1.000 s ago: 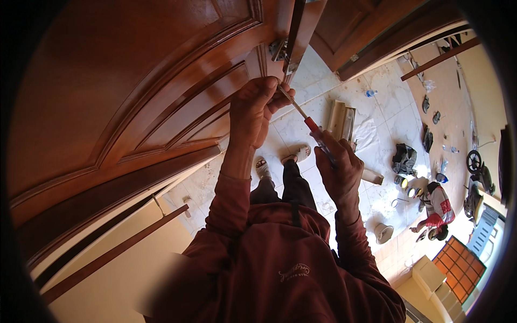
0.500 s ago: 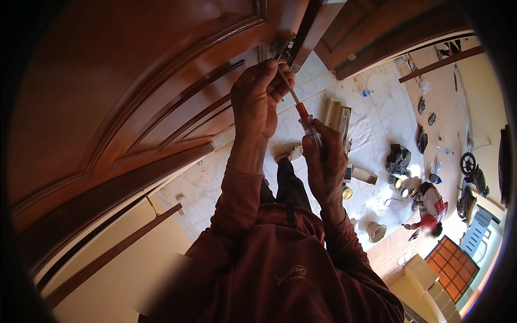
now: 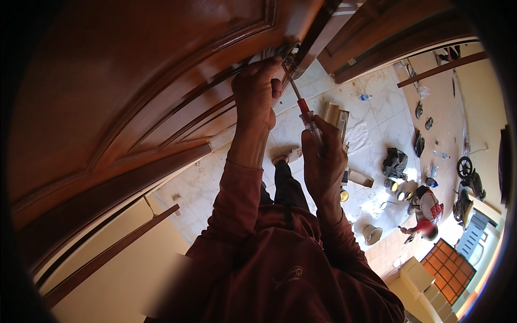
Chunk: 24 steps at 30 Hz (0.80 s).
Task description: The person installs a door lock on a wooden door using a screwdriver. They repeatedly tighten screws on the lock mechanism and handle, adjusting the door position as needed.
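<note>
My right hand (image 3: 326, 156) is wrapped round the handle of a screwdriver (image 3: 303, 105), red at the collar and clear below. Its long shank slants up and left to metal door hardware (image 3: 293, 48) at the edge of a brown panelled wooden door (image 3: 177, 70). My left hand (image 3: 256, 94) is closed just left of the shank, thumb reaching up to the hardware and the other fingers curled in. Whatever it pinches is hidden behind the thumb and fingers. Shadow blurs where the screwdriver's tip meets the metal.
A second door leaf (image 3: 388, 32) stands at upper right. On the tiled floor lie an open long box (image 3: 332, 116), a black plastic bag (image 3: 396, 163), a plastic bottle (image 3: 365, 97) and several cans. A bucket (image 3: 372, 234) stands near a bent-over person (image 3: 429, 207) at right.
The fingers of my left hand have curled in, away from the screwdriver's shank. My right hand keeps its grip, shifted very slightly. The person at right has moved a little.
</note>
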{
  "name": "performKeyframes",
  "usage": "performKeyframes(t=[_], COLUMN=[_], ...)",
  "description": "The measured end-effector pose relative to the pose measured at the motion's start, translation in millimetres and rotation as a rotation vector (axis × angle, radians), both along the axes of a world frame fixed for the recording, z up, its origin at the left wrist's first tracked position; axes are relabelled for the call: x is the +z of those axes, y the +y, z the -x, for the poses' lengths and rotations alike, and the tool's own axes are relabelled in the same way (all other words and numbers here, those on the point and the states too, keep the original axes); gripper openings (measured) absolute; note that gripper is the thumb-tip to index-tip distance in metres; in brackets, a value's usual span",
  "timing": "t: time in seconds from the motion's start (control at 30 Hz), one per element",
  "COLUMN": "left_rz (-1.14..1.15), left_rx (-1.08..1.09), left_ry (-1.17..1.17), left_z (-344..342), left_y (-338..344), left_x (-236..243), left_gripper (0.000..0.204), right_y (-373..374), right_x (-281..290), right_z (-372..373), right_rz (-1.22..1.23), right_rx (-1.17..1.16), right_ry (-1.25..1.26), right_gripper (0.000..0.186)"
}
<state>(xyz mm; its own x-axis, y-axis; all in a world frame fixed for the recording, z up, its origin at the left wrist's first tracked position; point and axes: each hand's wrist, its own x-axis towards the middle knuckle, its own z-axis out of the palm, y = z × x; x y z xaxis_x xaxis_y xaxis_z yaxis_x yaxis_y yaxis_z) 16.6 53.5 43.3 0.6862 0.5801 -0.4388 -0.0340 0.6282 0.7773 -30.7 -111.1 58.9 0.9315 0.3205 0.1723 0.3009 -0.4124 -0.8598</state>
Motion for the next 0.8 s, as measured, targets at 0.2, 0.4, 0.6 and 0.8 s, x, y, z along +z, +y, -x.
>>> performKeyframes(t=[0.2, 0.4, 0.6, 0.8], left_rz=[0.039, 0.038, 0.032, -0.041], left_rx=[-0.005, -0.005, -0.025, -0.011], left_ry=[-0.03, -0.046, -0.005, -0.101], left_z=[-2, -8, -11, -13], left_y=[0, -1, 3, 1], left_x=[-2, 1, 5, 1], left_gripper=[0.013, 0.015, 0.015, 0.014], right_y=[5, 9, 9, 13], right_x=[-4, 3, 8, 16], right_z=[2, 3, 1, 0], right_rz=[-0.001, 0.03, 0.064, 0.129], right_rx=[-0.021, -0.061, -0.065, -0.067], right_ry=[-0.076, -0.034, -0.058, -0.009], right_gripper=[0.029, 0.031, 0.03, 0.028])
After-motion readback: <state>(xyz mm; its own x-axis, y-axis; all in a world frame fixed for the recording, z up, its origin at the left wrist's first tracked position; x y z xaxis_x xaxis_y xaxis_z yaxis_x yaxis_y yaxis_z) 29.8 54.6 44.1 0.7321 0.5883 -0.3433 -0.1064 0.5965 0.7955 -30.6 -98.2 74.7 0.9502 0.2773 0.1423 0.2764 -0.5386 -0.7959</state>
